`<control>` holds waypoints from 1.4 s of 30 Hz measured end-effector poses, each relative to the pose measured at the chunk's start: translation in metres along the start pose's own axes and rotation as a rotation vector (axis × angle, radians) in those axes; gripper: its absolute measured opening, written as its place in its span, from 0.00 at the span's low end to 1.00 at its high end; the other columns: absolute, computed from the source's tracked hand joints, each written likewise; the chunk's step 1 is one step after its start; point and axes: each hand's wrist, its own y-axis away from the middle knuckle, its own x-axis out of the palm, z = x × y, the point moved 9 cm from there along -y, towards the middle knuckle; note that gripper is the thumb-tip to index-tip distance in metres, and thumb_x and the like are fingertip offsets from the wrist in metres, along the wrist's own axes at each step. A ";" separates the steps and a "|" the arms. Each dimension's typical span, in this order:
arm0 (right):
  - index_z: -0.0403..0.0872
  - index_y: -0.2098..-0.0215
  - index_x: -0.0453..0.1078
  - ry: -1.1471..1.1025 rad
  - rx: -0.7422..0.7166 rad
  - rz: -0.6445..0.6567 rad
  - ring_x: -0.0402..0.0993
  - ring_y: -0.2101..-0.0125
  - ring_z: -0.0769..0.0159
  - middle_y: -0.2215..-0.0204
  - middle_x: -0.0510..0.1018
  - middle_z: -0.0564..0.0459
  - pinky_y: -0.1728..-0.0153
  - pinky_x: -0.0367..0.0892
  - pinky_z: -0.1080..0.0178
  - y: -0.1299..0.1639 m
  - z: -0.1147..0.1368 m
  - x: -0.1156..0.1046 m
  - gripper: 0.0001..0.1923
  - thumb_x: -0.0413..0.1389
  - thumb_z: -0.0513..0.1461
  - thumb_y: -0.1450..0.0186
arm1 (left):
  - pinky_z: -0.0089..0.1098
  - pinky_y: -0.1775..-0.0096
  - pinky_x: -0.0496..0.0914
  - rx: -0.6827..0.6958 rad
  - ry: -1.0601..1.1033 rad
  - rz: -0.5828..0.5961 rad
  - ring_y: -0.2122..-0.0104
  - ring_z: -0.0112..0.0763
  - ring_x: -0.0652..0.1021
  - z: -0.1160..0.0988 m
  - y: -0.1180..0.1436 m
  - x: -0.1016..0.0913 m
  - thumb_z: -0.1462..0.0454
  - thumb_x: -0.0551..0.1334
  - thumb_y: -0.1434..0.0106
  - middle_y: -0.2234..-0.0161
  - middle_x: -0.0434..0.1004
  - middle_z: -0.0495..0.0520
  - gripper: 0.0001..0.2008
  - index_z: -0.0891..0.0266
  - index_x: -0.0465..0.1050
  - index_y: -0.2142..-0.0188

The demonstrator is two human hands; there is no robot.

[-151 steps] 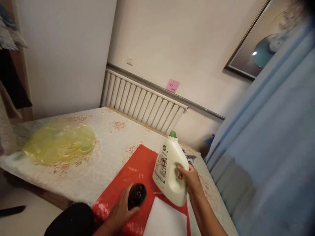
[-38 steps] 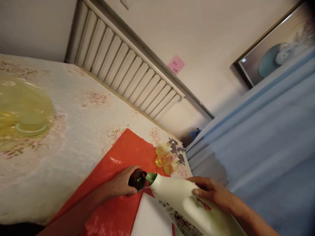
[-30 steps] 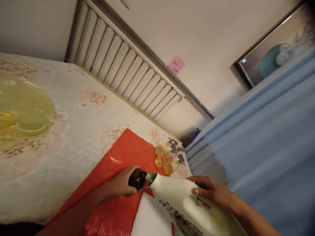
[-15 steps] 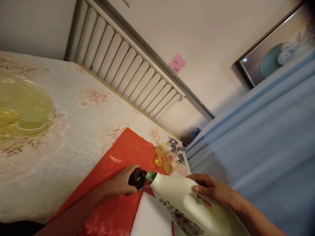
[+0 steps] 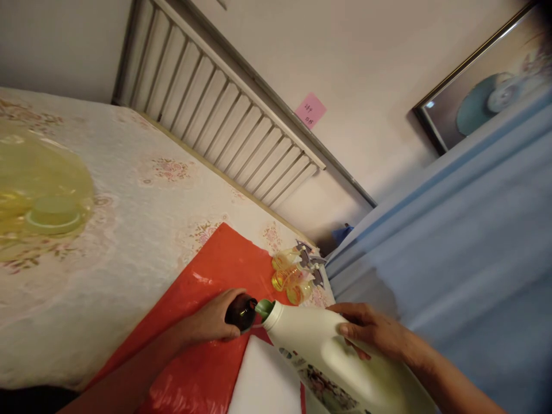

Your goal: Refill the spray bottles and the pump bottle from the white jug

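Observation:
My left hand [image 5: 215, 319] is wrapped round a small, glossy dark brown container [image 5: 240, 313]; its exact kind is hard to tell. My right hand [image 5: 371, 333] grips the handle of a large cream-coloured detergent bottle [image 5: 314, 333], which is tilted with its neck pointing left. The green-lined mouth [image 5: 265, 309] of this bottle meets the rim of the dark container. A flowered label [image 5: 323, 382] shows on the bottle's lower side. Beneath both hands lies a red plastic sheet [image 5: 233, 259], and a white block-like thing [image 5: 263, 379] stands below the bottle's neck.
Several small clear containers with yellow liquid [image 5: 291, 276] cluster beyond the red sheet. At left, a translucent yellow vessel [image 5: 52, 155] with a pale green round cap [image 5: 54, 215] rests on the flowered tablecloth [image 5: 138, 230]. A radiator [image 5: 224, 109] and a blue curtain [image 5: 452, 247] border the table.
Both hands hold the same grip and place. The detergent bottle has shifted very slightly; little else differs.

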 end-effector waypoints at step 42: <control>0.43 0.50 0.73 -0.001 0.024 0.003 0.63 0.81 0.75 0.74 0.72 0.54 0.81 0.60 0.71 0.000 0.002 -0.002 0.26 0.58 0.54 0.36 | 0.30 0.66 0.72 0.018 -0.051 0.006 0.53 0.45 0.75 -0.005 0.001 -0.002 0.70 0.64 0.57 0.51 0.73 0.53 0.35 0.56 0.64 0.46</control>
